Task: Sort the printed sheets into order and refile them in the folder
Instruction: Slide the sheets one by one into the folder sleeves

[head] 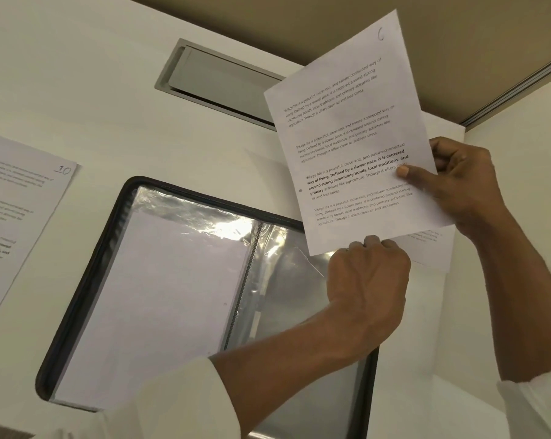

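A printed sheet (347, 128) with a handwritten mark in its top corner is held up over the desk. My right hand (464, 185) pinches its right edge, thumb on the text. My left hand (367, 286) grips its bottom edge from below. Under them lies an open black-edged folder (87, 289) with clear plastic sleeves; the left sleeve (160, 299) holds a blank-looking page. Another sheet (435, 248) lies on the desk beneath the held one, mostly hidden. A sheet marked 10 (20, 217) lies at the far left.
A grey cable hatch (217, 83) is set into the white desk (109, 90) behind the folder. A partition rail (518, 87) runs along the right rear corner.
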`<action>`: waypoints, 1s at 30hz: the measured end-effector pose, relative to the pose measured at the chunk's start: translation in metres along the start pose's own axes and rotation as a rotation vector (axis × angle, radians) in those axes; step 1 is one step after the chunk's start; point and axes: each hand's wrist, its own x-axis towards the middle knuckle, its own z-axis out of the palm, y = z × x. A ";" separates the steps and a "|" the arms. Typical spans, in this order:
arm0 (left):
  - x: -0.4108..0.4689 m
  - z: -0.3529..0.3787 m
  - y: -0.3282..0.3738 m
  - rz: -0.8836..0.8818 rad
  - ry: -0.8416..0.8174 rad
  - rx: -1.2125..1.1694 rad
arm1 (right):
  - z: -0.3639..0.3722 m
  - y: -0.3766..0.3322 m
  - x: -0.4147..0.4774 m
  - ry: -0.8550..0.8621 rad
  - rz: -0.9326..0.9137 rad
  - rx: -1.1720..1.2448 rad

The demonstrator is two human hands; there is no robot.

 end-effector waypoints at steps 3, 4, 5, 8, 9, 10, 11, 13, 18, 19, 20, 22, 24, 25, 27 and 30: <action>-0.002 -0.006 -0.001 -0.005 0.015 0.040 | 0.002 0.000 0.000 0.000 0.001 -0.005; -0.002 -0.007 -0.001 -0.005 0.003 0.042 | 0.001 -0.001 0.000 -0.004 0.002 -0.012; -0.002 -0.008 -0.002 -0.002 0.001 0.041 | 0.001 -0.001 -0.001 -0.002 0.002 -0.021; -0.003 -0.002 -0.003 0.014 0.051 0.038 | -0.002 -0.004 -0.002 0.063 0.000 0.014; -0.003 0.000 -0.003 0.018 0.050 0.040 | -0.005 -0.006 -0.002 0.084 -0.001 0.044; -0.004 0.000 -0.004 0.026 0.047 0.049 | -0.009 -0.007 -0.001 0.100 -0.001 0.062; -0.005 0.000 -0.004 0.027 0.029 0.069 | -0.012 -0.008 -0.001 0.110 -0.001 0.069; -0.006 -0.001 -0.003 0.032 0.015 0.120 | -0.018 -0.009 -0.001 0.115 0.006 0.058; -0.009 0.003 -0.002 0.018 0.048 0.180 | -0.016 -0.011 -0.005 0.042 0.027 -0.001; -0.009 0.002 -0.002 0.020 0.046 0.187 | -0.012 -0.011 -0.007 0.029 0.032 -0.010; -0.009 0.003 -0.002 0.025 0.057 0.184 | -0.008 -0.010 -0.007 0.015 0.036 -0.017; -0.009 0.002 -0.002 0.035 0.065 0.184 | 0.004 -0.010 -0.009 -0.016 0.044 -0.035; -0.009 0.001 -0.001 0.043 0.068 0.168 | 0.016 -0.007 -0.010 -0.030 0.057 -0.067; -0.009 -0.001 0.000 0.044 0.064 0.153 | 0.022 -0.006 -0.010 -0.033 0.065 -0.084; -0.008 -0.002 0.000 0.041 0.041 0.133 | 0.032 -0.004 -0.010 -0.041 0.081 -0.116; -0.006 -0.008 -0.001 0.033 0.045 0.133 | 0.047 0.002 -0.013 -0.065 0.108 -0.109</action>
